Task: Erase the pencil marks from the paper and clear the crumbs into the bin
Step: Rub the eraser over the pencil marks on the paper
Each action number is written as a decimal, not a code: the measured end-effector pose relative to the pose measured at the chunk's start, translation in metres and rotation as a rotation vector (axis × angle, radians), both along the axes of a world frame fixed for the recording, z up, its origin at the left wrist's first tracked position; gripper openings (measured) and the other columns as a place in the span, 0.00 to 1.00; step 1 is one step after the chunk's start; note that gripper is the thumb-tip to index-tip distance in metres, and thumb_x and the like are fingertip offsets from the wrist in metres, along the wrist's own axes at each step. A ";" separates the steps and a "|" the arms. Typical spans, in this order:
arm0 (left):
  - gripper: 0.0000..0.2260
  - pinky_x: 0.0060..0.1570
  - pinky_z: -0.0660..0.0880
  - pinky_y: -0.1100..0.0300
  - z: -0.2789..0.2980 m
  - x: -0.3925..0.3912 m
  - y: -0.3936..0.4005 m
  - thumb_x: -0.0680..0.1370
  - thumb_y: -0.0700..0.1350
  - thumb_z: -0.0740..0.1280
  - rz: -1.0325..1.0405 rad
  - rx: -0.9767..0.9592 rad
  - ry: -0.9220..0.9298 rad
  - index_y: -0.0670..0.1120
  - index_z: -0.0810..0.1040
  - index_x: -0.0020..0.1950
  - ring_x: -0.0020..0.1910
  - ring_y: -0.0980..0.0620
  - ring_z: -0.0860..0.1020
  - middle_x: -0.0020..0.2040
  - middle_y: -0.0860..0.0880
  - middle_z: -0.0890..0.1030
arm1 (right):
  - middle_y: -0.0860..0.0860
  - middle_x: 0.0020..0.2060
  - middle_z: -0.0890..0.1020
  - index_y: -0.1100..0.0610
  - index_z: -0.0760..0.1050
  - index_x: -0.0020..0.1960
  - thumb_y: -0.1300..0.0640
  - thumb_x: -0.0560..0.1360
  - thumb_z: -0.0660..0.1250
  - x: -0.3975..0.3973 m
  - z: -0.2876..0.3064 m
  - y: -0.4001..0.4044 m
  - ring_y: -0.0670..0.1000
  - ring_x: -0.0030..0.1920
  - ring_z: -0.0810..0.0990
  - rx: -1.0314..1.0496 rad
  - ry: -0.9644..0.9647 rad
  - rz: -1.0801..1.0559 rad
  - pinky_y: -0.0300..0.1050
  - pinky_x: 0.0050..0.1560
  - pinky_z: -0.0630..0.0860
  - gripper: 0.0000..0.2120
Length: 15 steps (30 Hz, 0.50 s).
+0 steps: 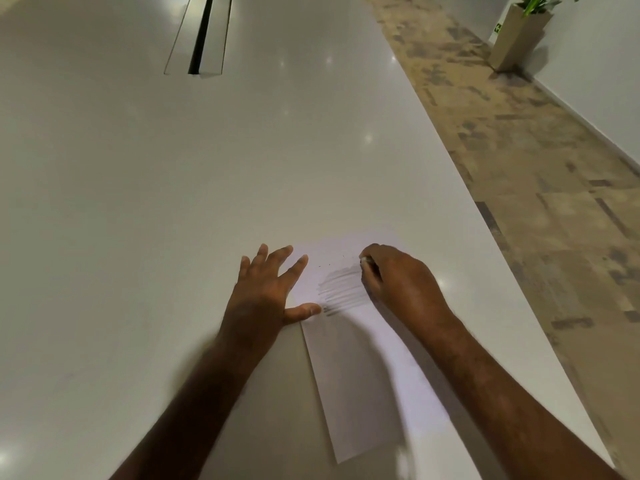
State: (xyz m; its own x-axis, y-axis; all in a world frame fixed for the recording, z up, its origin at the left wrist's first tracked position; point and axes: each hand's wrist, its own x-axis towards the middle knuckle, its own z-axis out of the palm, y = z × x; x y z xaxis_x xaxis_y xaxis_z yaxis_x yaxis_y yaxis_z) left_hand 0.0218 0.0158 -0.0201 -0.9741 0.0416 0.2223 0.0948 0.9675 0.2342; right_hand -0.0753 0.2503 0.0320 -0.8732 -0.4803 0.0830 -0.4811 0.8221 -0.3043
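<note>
The paper (363,386) lies flat on the white tabletop (138,237), close to its right-hand edge, with the near corner pointing toward the person. The near half of the sheet is unmarked. Farther up the sheet, a grey band of pencil marks (343,289) runs across it; the shading is plainly visible, so erasing is judged to be at an early stage.

The left hand (266,289) rests on the left edge of the paper, fingers (294,268) spread and straight, thumb extended to just beside the marks. It appears to be holding the sheet steady.

The right hand (401,282) sits at the right end of the marks, fingers curled around a small light-coloured object (365,260), presumably the eraser; its exact form is mostly hidden by the hand. The object's tip is at or very near the paper surface at the upper right of the shaded band.

Just beyond the marks, a few dark specks (337,260) lie on the paper, probably eraser crumbs.

Remaining work, as judged:
- removal of most of the shading;
- collection of the crumbs;
- transfer to the bin, which is not in view.

Farther away, a recessed slot (201,36) is set into the tabletop, and a planter (519,36) stands on the floor by the wall.
</note>
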 end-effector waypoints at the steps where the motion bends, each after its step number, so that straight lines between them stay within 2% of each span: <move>1: 0.37 0.71 0.64 0.30 0.000 0.000 0.000 0.76 0.71 0.58 -0.002 0.003 0.004 0.47 0.74 0.76 0.75 0.31 0.67 0.75 0.41 0.73 | 0.48 0.42 0.81 0.53 0.78 0.52 0.54 0.85 0.61 -0.005 0.001 0.002 0.52 0.39 0.78 -0.014 0.002 -0.014 0.52 0.42 0.78 0.08; 9: 0.37 0.71 0.63 0.31 0.001 0.001 0.001 0.77 0.70 0.57 -0.003 0.001 0.028 0.47 0.75 0.76 0.75 0.32 0.68 0.75 0.41 0.73 | 0.47 0.42 0.81 0.53 0.78 0.52 0.54 0.85 0.61 0.003 -0.001 -0.003 0.51 0.39 0.78 -0.018 -0.010 0.020 0.51 0.42 0.78 0.07; 15: 0.37 0.72 0.64 0.32 0.001 0.001 0.002 0.76 0.70 0.58 -0.002 0.002 0.013 0.47 0.74 0.76 0.75 0.32 0.68 0.75 0.42 0.73 | 0.48 0.44 0.82 0.53 0.78 0.53 0.54 0.85 0.61 -0.010 0.002 -0.005 0.52 0.41 0.79 -0.033 -0.028 -0.058 0.50 0.44 0.77 0.08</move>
State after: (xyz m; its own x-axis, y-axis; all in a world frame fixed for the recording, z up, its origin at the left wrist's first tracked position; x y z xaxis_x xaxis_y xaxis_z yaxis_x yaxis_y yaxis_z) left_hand 0.0225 0.0178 -0.0187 -0.9710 0.0427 0.2352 0.0994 0.9669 0.2350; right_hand -0.0853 0.2454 0.0338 -0.9014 -0.4266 0.0736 -0.4244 0.8374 -0.3445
